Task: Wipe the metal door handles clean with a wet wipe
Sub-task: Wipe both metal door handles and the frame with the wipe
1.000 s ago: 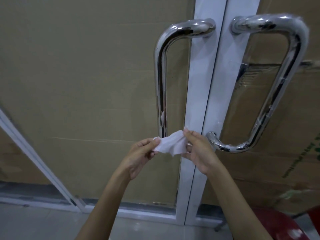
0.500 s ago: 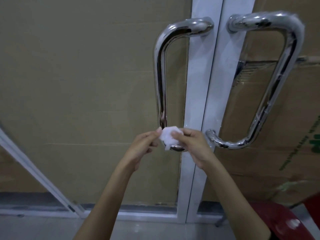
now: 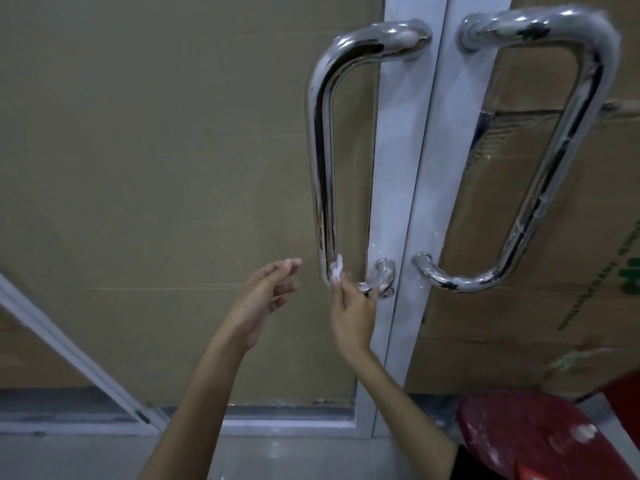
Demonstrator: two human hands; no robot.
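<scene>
The two door handles, the left handle and the right handle, are mirror-bright chrome silver with dark streaks and white glints. The wipe is white. The door frame is pale grey-white. Behind the glass, the cardboard is dull tan, with green print near the right edge. The stool is red, flecked with white. The floor is light grey.

Two polished chrome D-shaped door handles, upright at upper right: left handle, right handle. Small white wet wipe, bunched, pressed against left handle's lower bend.
</scene>
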